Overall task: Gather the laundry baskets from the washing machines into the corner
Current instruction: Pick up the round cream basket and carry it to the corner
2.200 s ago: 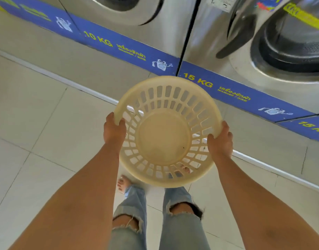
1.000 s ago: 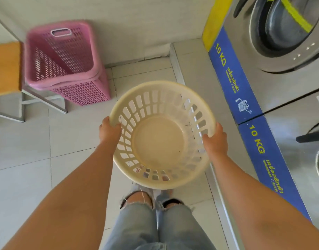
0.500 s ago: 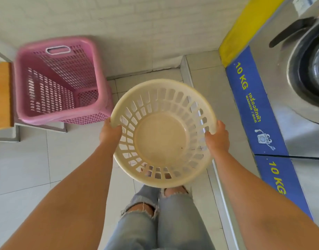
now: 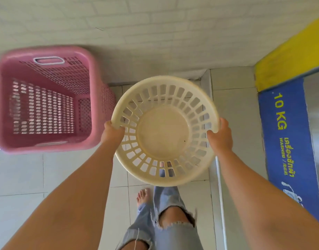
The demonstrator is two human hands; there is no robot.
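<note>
A round cream laundry basket [image 4: 163, 134] with slotted sides hangs in the air in front of me, empty. My left hand [image 4: 111, 133] grips its left rim and my right hand [image 4: 221, 137] grips its right rim. A tall pink rectangular laundry basket [image 4: 45, 103] stands on the floor to the left, against the white wall, also empty. The cream basket's left rim sits just right of the pink basket, over the tiled floor near the corner.
A white brick wall [image 4: 155, 29] runs across the top. On the right is the washing machine base with a blue 10 KG band [image 4: 285, 134] and a yellow strip [image 4: 288, 56]. My legs and a bare foot [image 4: 143, 196] are below the basket.
I have turned away from the washing machines and walked toward the corner, carrying the cream basket. The pink basket has come closer and now sits right beside the cream one.
</note>
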